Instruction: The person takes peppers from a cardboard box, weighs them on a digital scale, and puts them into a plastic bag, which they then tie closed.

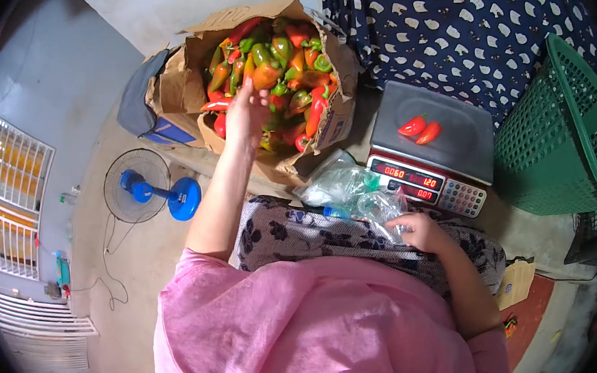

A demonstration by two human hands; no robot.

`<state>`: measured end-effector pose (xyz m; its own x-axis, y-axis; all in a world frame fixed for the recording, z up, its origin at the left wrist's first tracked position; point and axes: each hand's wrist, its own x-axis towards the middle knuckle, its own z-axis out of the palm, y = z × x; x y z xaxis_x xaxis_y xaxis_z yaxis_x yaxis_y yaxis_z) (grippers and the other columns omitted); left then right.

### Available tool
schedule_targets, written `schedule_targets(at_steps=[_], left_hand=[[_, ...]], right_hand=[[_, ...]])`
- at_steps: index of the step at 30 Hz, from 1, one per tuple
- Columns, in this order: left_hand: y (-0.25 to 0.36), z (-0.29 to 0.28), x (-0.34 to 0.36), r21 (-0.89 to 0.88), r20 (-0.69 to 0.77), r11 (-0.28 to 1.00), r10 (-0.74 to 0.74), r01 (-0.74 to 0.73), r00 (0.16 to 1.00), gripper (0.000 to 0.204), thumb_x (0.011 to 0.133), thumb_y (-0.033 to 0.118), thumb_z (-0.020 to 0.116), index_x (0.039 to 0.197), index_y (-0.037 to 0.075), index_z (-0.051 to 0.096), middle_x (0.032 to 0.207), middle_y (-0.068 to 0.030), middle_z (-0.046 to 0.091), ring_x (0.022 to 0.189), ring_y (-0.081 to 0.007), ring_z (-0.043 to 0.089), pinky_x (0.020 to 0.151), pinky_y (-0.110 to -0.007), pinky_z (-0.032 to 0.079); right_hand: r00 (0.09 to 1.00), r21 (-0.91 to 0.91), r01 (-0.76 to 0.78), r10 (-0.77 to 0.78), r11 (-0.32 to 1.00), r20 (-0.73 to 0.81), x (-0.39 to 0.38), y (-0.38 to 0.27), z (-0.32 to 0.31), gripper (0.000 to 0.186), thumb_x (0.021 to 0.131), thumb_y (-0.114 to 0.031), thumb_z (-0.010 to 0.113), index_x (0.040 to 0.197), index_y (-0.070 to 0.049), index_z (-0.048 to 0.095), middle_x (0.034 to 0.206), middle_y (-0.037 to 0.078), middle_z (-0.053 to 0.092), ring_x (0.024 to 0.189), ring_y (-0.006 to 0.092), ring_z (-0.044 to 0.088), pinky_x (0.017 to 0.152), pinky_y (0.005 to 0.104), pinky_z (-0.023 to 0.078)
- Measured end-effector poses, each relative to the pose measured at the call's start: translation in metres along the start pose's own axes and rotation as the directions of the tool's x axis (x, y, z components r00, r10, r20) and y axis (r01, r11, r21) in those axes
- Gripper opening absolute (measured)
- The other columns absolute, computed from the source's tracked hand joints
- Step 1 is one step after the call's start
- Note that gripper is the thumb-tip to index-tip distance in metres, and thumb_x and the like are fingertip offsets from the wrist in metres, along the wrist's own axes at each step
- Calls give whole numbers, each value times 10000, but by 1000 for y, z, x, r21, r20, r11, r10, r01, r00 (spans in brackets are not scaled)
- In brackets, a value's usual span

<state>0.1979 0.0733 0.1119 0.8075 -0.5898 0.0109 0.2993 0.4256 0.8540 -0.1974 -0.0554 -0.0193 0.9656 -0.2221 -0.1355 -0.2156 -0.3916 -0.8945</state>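
My left hand [246, 113] reaches over a cardboard box [345, 69] filled with red, orange and green peppers [283, 49]. Its fingers are apart, close to an orange pepper [266, 74], and no pepper shows clearly in its grasp. Beside that wrist lies a red pepper [217, 105]. At my lap, my right hand [420, 233] pinches the edge of a clear plastic bag [380, 206]. More crumpled clear plastic [337, 182] lies against it, with bits of green and blue. Two red peppers [420, 130] rest on the grey plate of a digital scale [470, 118] just beyond the bag.
A green perforated plastic basket [541, 165] stands right of the scale, near a dark patterned cloth [454, 16]. On the left floor is a blue fan [184, 198] with a trailing cord [107, 267]. Patterned fabric [281, 234] covers my lap. A cardboard piece [518, 283] lies at the lower right.
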Motion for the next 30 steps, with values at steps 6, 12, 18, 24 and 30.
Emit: schedule_targets(at_steps=[6, 12, 18, 24, 30], left_hand=[[-2, 47, -70, -404, 413, 780, -311, 478, 856, 271, 980, 311, 523, 1092, 64, 534, 905, -8, 596, 752, -103, 550, 640, -263, 477], [-19, 74, -100, -309, 561, 731, -377, 608, 737, 339, 959, 275, 545, 1232, 82, 489, 904, -47, 624, 828, -154, 591, 681, -296, 489], [-38, 104, -110, 442, 559, 895, -320, 51, 765, 522, 911, 159, 633, 1342, 41, 363, 1027, -61, 554, 905, -115, 550, 775, -262, 480], [-114, 130, -66, 632, 528, 768, -329, -103, 783, 407, 981, 386, 514, 1138, 10, 522, 689, -1, 568, 664, -127, 565, 582, -311, 442], [-206, 170, -16, 721, 692, -94, 61, -686, 719, 362, 935, 396, 521, 1008, 42, 537, 783, -152, 659, 804, -346, 638, 935, -577, 277]], right_hand=[[999, -37, 33, -33, 999, -16, 0, -3, 1, 416, 684, 47, 570, 1074, -43, 683, 1019, 179, 679, 894, 295, 667, 789, 348, 515], [997, -85, 69, -71, 994, -29, -4, -1, 1, 408, 687, 26, 575, 1076, -39, 680, 1041, 188, 670, 950, 314, 650, 837, 362, 502], [993, -82, 115, -118, 990, -27, -2, 4, 4, 390, 688, 21, 575, 1058, -36, 683, 1054, 186, 666, 993, 327, 630, 885, 379, 487], [995, -189, 98, -97, 977, 15, -3, -1, 7, 364, 715, 8, 571, 1057, -56, 677, 1055, 150, 668, 1015, 327, 618, 901, 396, 488], [998, -197, 68, -69, 978, 1, -5, -6, 5, 372, 729, -4, 559, 1081, -63, 665, 1122, 136, 648, 1045, 319, 609, 923, 399, 480]])
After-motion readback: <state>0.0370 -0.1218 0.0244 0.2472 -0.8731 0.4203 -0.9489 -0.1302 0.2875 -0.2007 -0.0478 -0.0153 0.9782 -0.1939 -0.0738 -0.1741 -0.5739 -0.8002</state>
